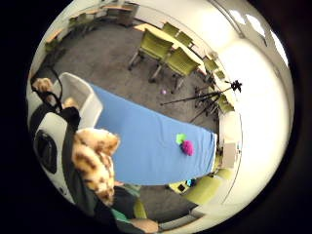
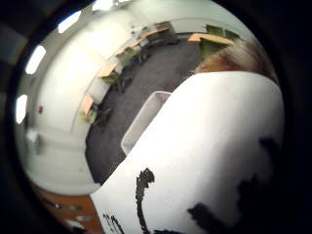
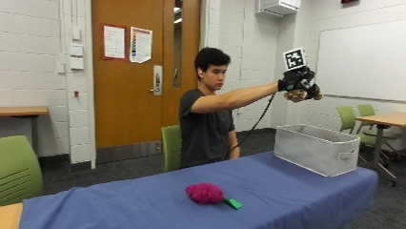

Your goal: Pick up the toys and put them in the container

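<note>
A spotted plush toy (image 3: 303, 94) is gripped in the gloved right hand (image 3: 295, 81), upper right of the frame, above the grey container (image 3: 317, 148). A pink toy (image 3: 204, 193) is left lower centre on the blue table (image 3: 126, 205).

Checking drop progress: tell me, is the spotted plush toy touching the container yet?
Apart. The outside view shows the spotted plush toy in the gloved right hand, high above the container.

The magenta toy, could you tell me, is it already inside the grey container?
No, the magenta toy lies on the blue tablecloth, apart from the grey container.
</note>
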